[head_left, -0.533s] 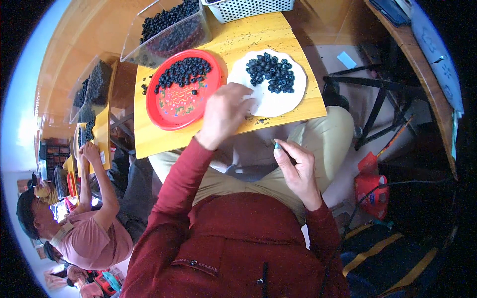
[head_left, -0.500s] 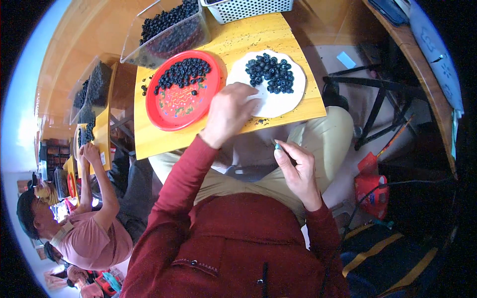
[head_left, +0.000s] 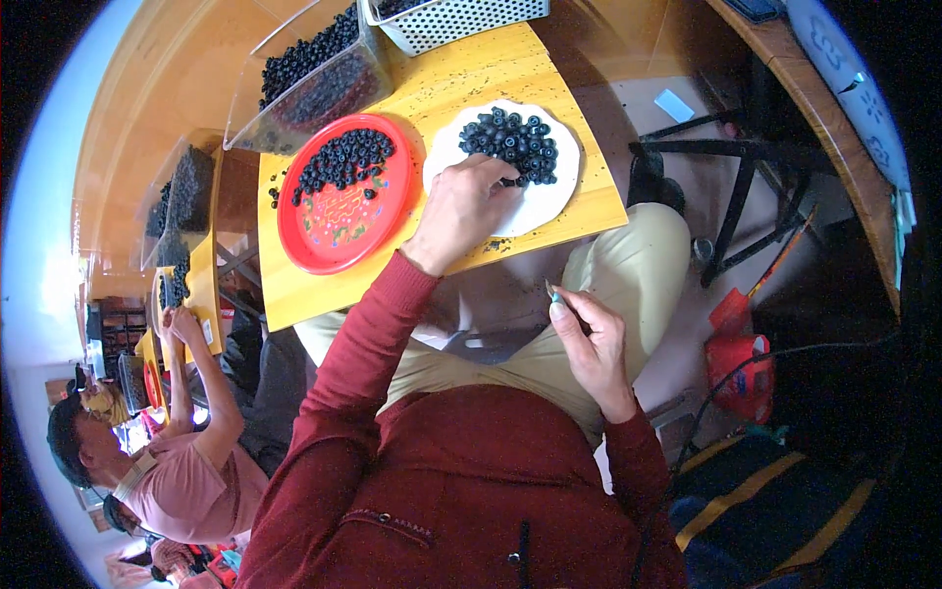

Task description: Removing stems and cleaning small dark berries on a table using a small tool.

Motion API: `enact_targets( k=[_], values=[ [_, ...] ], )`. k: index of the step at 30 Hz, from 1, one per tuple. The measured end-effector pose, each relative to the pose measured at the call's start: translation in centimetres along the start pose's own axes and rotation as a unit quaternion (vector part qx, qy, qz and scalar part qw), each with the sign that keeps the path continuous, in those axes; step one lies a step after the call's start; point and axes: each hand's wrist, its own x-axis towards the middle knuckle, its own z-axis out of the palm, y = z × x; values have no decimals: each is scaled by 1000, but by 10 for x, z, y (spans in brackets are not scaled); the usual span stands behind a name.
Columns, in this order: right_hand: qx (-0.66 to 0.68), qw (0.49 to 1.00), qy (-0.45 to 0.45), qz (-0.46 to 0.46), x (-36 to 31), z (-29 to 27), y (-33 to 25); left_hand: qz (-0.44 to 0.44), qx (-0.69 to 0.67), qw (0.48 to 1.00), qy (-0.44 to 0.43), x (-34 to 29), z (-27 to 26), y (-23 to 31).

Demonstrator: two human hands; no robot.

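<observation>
My left hand [head_left: 461,206] reaches over the white scalloped plate [head_left: 549,211], its fingers pinched around a dark ball at the near edge of a pile of small, shiny, dark balls [head_left: 520,142] that look like blueberries or beads. Lower right, over my lap, my right hand [head_left: 592,344] grips a small pointed tool [head_left: 556,295] with a teal part and a thin tip between thumb and forefinger. Left of the white plate lies a red patterned plate [head_left: 343,231], with more dark balls [head_left: 343,159] along its far side.
A clear bin [head_left: 324,108] full of dark balls and a white perforated basket [head_left: 461,29] stand at the table's far side. Dark crumbs dot the yellow table [head_left: 481,74]. Another person [head_left: 186,471] works at the left. Right of my knee are a dark metal frame [head_left: 726,216] and a red container [head_left: 741,378].
My left hand has come in to the pile's near edge and its fingers have closed there. The right hand still holds the tool. The whole view has shifted slightly.
</observation>
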Motion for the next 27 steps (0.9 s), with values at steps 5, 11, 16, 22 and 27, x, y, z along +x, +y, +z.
enact_targets(
  k=[5,11,16,22,27],
  values=[
    [24,1000,11,5,4,-1,2,-92,-136,986,-6,-16,-4,-1],
    [43,999,23,14,10,3,3,-187,-478,858,20,-34,-11,-6],
    [62,997,19,29,19,5,-6,-230,-671,705,19,-49,-15,-6],
    [58,998,13,20,31,13,-18,-215,-719,660,25,-57,-14,-2],
    [41,999,7,25,36,20,-28,-217,-729,648,35,-62,-14,-1]
  ],
)
